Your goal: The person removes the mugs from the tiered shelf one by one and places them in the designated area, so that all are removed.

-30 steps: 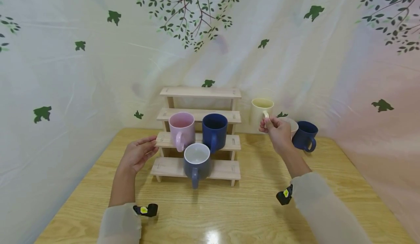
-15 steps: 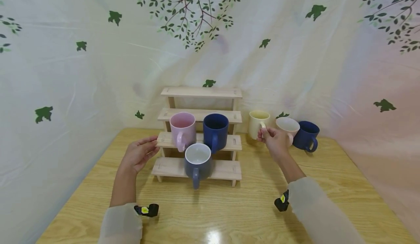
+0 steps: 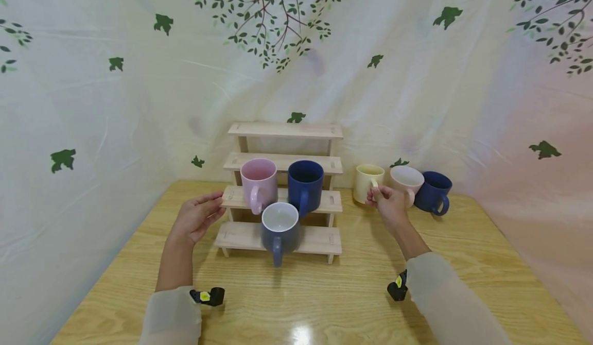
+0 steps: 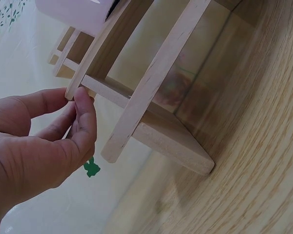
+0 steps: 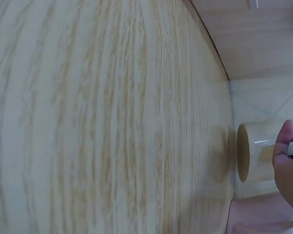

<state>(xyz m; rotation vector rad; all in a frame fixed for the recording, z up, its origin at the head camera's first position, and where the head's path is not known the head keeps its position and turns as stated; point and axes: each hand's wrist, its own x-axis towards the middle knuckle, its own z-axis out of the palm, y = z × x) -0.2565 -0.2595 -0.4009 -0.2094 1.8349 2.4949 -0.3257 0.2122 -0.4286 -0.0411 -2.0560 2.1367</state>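
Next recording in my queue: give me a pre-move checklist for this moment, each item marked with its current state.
1. Right hand gripping the yellow mug by its handle: ok.
2. Yellow mug upright: ok.
3. Yellow mug's base resting on the table: cannot tell.
4. Left hand pinching a shelf end of the rack: ok.
5. Pink mug, navy mug and gray-blue mug upright on the rack: ok.
6. Right hand clear of the pale pink mug: cannot tell; they overlap.

Soft light fills the head view, with white glare on the near part of the yellowish wood-grain table (image 3: 278, 304). Wrist views are dimmer; the right, bluish and bowed, shows glints on the pale-yellow cylindrical mug (image 5: 262, 168).
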